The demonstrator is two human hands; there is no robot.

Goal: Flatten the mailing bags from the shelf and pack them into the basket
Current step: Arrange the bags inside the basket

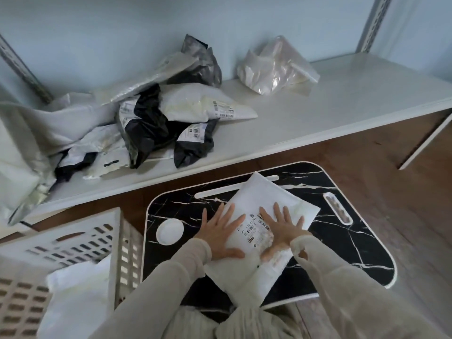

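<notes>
A white mailing bag (pixel 256 196) with a barcode label lies on a black marble-pattern lap table (pixel 342 243). My left hand (pixel 220 231) presses flat on the bag's left side, fingers spread. My right hand (pixel 281 231) presses flat on the label side, fingers spread. A white slotted basket (pixel 122 253) stands at lower left with a white bag (pixel 78 289) inside. A heap of crumpled black and white mailing bags (pixel 156 123) lies on the white shelf (pixel 318 113).
A clear plastic bag (pixel 276 67) sits apart at the back of the shelf. Metal shelf uprights (pixel 371 23) rise at both sides. A round white cup recess (pixel 169 231) marks the lap table's left. Wooden floor (pixel 403 192) lies to the right.
</notes>
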